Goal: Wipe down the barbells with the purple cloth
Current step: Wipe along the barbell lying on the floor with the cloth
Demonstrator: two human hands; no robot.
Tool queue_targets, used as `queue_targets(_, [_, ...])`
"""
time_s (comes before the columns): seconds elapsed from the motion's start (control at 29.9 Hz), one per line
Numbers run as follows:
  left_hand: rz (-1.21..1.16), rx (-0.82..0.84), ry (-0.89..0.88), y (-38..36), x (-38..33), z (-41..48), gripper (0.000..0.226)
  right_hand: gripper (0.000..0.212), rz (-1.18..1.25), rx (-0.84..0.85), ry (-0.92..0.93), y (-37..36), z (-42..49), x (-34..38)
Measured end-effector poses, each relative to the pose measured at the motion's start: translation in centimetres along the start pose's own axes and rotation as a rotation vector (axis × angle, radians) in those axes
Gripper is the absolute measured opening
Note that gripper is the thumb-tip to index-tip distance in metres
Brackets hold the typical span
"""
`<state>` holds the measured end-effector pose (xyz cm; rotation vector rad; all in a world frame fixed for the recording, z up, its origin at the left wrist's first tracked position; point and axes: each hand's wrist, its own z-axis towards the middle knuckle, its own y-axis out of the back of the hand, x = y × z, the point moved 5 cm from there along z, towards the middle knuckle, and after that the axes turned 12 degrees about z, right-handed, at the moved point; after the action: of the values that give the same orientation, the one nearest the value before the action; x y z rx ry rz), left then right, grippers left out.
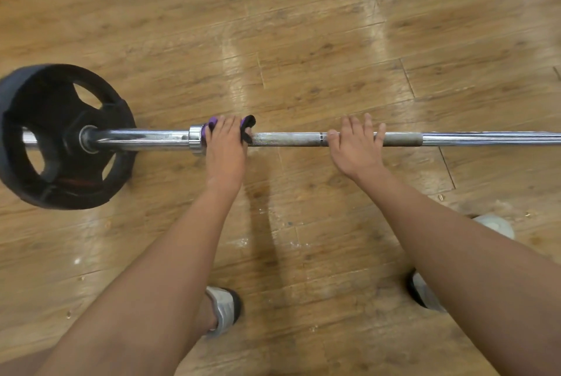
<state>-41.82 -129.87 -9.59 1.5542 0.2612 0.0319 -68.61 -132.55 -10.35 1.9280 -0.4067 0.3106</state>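
The left hand (226,144) clasped the purple cloth (209,130) around the barbell (288,139) just beside its chrome collar (195,138), near the black plate (60,135), while the right hand (355,147) rested with straight, released fingers (352,126) on the bar lying across the wooden floor (303,41).

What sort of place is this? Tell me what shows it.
Most likely a gym or weight room: a chrome barbell loaded with a black weight plate rests on a wood-plank floor, and the left hand holds a purple cloth on it.
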Motion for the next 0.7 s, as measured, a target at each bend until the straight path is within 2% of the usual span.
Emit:
queue_targets(0.17, [-0.055,0.002,-0.017,0.0,0.2,-0.1,0.036,0.062,0.011,-0.012,-0.001,-0.3,0.1,-0.1])
queue_targets(0.27, [-0.098,-0.020,0.029,-0.5,0.3,-2.7,0.047,0.062,0.023,-0.027,0.002,-0.4,-0.3,-0.1])
queue_targets(0.43, [-0.144,-0.010,0.107,-1.3,0.3,-4.8,0.049,0.063,0.017,-0.057,0.027,-0.7,-1.2,-0.4])
queue_targets(0.7, [-0.070,0.065,0.031,-0.3,0.7,-2.9,0.047,0.063,0.014,-0.108,0.041,-1.6,-2.8,-0.9])
